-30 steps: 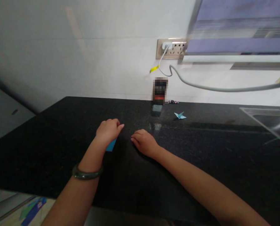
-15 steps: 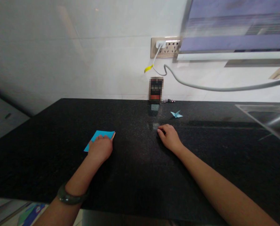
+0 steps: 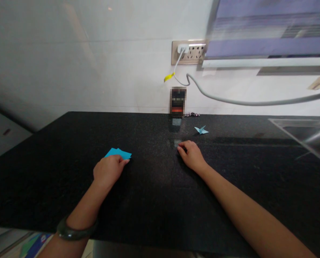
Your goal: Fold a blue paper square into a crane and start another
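Where two hands [image 3: 107, 168] [image 3: 191, 154] reach, paper [image 3: 124, 155], one crane [image 3: 201, 130]

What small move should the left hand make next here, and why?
Probably lift the uppermost of the bright-blue paper sheets: the left hand covers their near part, its thumb by the right corner, and their far edges look offset.

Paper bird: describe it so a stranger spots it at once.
Find the black countertop along the white wall. Near its back edge, beyond the right hand, sits the paper bird: small, pale blue and winged, unlike the brighter blue paper at the left hand.
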{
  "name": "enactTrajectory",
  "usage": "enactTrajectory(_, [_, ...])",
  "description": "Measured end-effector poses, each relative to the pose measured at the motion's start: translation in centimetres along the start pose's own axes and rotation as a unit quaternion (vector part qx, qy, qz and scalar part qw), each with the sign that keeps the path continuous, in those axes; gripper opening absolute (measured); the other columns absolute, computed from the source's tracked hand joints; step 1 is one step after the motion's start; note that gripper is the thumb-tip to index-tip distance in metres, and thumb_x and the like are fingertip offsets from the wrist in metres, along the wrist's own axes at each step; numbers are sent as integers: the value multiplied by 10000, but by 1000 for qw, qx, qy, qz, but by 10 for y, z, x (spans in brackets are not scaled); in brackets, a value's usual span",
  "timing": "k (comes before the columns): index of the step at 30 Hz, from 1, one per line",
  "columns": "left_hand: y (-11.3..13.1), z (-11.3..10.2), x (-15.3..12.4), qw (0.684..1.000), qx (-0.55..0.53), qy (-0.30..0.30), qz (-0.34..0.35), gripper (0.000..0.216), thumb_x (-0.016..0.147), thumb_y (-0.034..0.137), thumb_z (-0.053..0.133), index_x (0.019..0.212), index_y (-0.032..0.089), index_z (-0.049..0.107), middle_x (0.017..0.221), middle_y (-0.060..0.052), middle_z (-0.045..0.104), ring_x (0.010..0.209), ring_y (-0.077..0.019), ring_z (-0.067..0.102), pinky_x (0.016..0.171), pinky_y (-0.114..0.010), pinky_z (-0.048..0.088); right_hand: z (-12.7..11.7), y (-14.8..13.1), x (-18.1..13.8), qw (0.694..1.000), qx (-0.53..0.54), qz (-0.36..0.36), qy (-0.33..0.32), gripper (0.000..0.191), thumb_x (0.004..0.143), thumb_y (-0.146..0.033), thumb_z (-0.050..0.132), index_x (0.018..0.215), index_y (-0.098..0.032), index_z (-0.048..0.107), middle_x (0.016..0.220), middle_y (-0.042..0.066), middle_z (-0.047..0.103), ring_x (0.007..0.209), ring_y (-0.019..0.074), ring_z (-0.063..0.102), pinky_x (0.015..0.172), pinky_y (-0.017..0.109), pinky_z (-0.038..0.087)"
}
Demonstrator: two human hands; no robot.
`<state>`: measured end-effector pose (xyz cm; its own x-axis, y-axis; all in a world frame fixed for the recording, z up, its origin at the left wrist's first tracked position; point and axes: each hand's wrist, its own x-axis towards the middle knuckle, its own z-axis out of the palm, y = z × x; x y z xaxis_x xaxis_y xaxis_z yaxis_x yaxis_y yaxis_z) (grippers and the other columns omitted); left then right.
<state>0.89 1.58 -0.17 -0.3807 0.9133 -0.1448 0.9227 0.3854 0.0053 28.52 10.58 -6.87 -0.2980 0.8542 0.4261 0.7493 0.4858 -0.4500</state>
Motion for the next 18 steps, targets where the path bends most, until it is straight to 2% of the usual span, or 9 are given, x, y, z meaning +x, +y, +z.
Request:
enactTrajectory(3, [3,-2,-3,1000,2,11,3,349,826,401,388,854,215,682,853,-111,683,785,-296,631,615,-348,435,0,-2,1,1000,2,-2,-3,184,826,-255,504,884,-139,634,841,85,624,818,209,545,812,359,430])
enactTrajectory(5, [16,-3,-5,998,8,44,37,342,847,332,367,892,194,677,858,-117,685,794,-283,633,639,-346,441,-3,-6,1,1000,14,-13,0,179,828,-252,502,878,-144,635,842,85,618,834,209,543,820,369,430])
enactTrajectory(8, [49,-3,-11,980,-50,105,161,304,856,293,392,904,204,679,896,-82,694,853,-244,629,746,-338,447,-14,-16,-1,995,82,-57,-11,212,812,-256,534,975,-151,620,925,93,599,875,195,545,818,359,449])
enactTrajectory(11, [89,1,-15,934,-121,146,303,286,856,284,423,856,199,696,949,-74,693,961,-225,599,895,-343,404,-28,-23,-5,981,173,-67,-49,470,740,-232,625,1194,-176,518,1135,112,520,740,127,554,696,296,493])
enactTrajectory(12, [100,3,-16,919,-147,145,336,285,858,284,425,855,203,698,960,-69,693,976,-218,593,929,-347,386,-32,-23,-7,977,194,-62,-60,425,733,-217,627,1151,-191,551,1142,103,524,716,114,559,680,287,495])
enactTrajectory(14, [119,7,-15,895,-205,123,376,260,848,302,455,859,217,700,983,-51,694,1013,-213,579,974,-360,360,-40,-20,-11,972,220,-55,-62,217,745,-192,604,958,-198,645,1060,74,587,758,125,583,715,293,490])
enactTrajectory(16, [130,11,-11,880,-295,125,350,269,810,366,520,961,211,679,1089,-56,662,1110,-226,526,1018,-384,320,-46,-13,-17,968,244,-36,-47,90,758,-190,585,791,-195,669,941,52,643,838,151,598,783,314,472])
enactTrajectory(18, [133,15,-5,855,-420,136,270,479,779,446,543,1150,145,582,1236,-119,569,1187,-247,464,1033,-396,301,-52,-7,-21,958,283,24,-28,82,749,-227,600,775,-189,668,858,39,663,800,157,607,757,315,471])
